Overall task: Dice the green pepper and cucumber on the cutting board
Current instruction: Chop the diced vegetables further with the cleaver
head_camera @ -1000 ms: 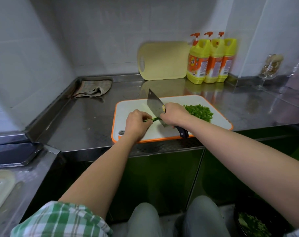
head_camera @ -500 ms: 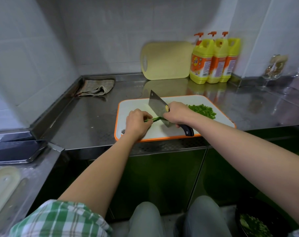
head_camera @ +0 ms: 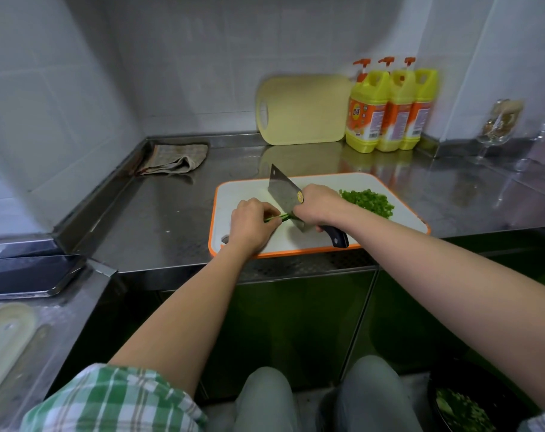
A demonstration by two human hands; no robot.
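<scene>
Pepper strips (head_camera: 276,217) under left hand (head_camera: 252,226) touch cleaver (head_camera: 283,194) in right hand (head_camera: 319,205).

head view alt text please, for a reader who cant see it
The right hand grips a cleaver, cutting thin green strips held by the left hand on a white, orange-rimmed cutting board. Diced green pieces are piled at the board's right.
</scene>
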